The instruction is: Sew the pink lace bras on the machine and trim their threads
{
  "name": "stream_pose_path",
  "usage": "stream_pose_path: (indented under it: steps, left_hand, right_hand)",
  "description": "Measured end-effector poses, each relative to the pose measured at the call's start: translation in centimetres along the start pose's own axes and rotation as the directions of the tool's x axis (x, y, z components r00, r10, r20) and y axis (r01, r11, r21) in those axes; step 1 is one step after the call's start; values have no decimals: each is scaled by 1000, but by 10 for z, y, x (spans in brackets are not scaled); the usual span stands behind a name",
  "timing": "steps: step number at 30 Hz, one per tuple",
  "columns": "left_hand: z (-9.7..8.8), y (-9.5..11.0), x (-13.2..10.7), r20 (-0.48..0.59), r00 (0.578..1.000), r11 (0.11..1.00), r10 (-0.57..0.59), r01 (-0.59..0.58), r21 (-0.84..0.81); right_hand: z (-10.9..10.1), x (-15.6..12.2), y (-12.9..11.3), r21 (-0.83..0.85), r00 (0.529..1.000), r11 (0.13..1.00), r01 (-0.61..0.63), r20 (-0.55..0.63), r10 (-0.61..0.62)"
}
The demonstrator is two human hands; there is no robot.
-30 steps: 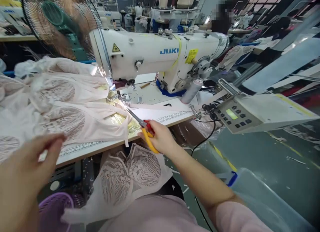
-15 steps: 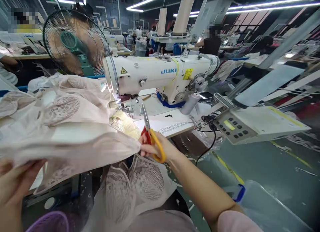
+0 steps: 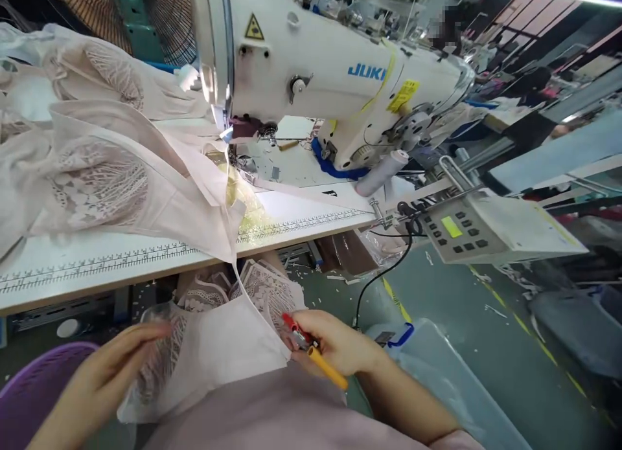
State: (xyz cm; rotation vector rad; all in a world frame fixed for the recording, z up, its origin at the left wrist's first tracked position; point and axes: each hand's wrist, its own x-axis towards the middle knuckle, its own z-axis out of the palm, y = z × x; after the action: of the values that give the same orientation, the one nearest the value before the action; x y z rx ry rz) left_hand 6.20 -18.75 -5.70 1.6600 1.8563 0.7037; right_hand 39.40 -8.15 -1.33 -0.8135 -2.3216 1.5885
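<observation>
Left hand (image 3: 104, 372): fingers bent at the lace end of the pale garment (image 3: 228, 346); blurred, so I cannot tell if it grips.
Right hand (image 3: 340, 343): closed around the scissors (image 3: 328, 369), at the garment's right corner.
Garment: over the lap, near side of the desk (image 3: 87, 269).
Done: lace and plain panel appear joined.
Left: a thin strip (image 3: 247, 291) runs, seemingly uncut, up to lace pieces (image 3: 107, 178) left of the sewing machine (image 3: 301, 48).
</observation>
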Motion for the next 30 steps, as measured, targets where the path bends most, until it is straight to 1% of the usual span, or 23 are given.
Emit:
stream_pose_path:
  steps: [1, 2, 3, 4, 5, 6, 7, 8, 10, 11, 12, 14, 16, 18, 20, 23, 26, 28, 30]
  left_hand:
    - [10, 14, 14, 49, 996, 993, 69, -64, -101]
    - [20, 29, 27, 60, 988, 977, 143, -131, -166]
    - [29, 45, 40, 62, 979, 962, 192, -176, -209]
    - [36, 60, 50, 78, 976, 955, 205, -182, -236]
    - [42, 73, 58, 118, 972, 948, 204, -166, -271]
    - [46, 84, 63, 164, 971, 941, 174, -115, -318]
    - [49, 91, 66, 223, 966, 922, 130, -35, -385]
    - [50, 96, 66, 285, 955, 885, 81, 63, -461]
    - [49, 98, 63, 390, 921, 792, 5, 235, -564]
    - [49, 96, 61, 419, 908, 767, -14, 278, -578]
    - [48, 94, 60, 435, 900, 768, -17, 291, -571]
    - [48, 87, 58, 457, 889, 811, 6, 263, -523]
    - [50, 80, 58, 504, 863, 828, 42, 252, -501]
    - [54, 74, 59, 563, 823, 818, 70, 276, -505]
    - [58, 71, 58, 597, 797, 793, 90, 305, -527]
    - [59, 72, 56, 602, 790, 741, 116, 334, -582]
    - [57, 76, 53, 582, 803, 706, 125, 340, -621]
    - [56, 78, 51, 571, 812, 701, 119, 339, -627]
    - [56, 79, 50, 570, 815, 694, 104, 351, -629]
  right_hand:
    - [1, -1, -1, -42, 1000, 999, 16, -5, -17]
    - [2, -2, -2, -78, 999, 996, 30, -10, -31]
    - [2, -3, -3, -104, 999, 994, 37, -19, -39]
    - [3, -5, -4, -119, 999, 992, 31, -31, -35]
    - [4, -6, -5, -126, 999, 992, 15, -44, -21]
    - [5, -8, -5, -126, 998, 992, -8, -58, 1]
    - [6, -10, -5, -120, 997, 992, -35, -74, 27]
    - [6, -11, -4, -110, 994, 992, -61, -96, 50]
    - [8, -12, -1, -76, 987, 994, -76, -146, 65]
    - [8, -12, 1, -53, 985, 997, -62, -167, 52]
    - [9, -11, 3, -28, 983, 999, -37, -180, 31]
    - [9, -7, 4, 21, 986, 1000, 22, -164, -19]
    - [8, -3, 4, 55, 992, 995, 79, -106, -73]
    - [6, 1, 3, 68, 992, 990, 122, -29, -120]
    - [0, 3, 2, 53, 990, 990, 130, 44, -132]
    - [-16, 7, 6, -15, 987, 999, 49, 153, -46]
    - [-37, 17, 16, -172, 971, 985, -14, 233, 54]
    - [-50, 27, 20, -308, 951, 951, -25, 286, 118]
    - [-59, 38, 19, -405, 915, 914, -29, 356, 187]
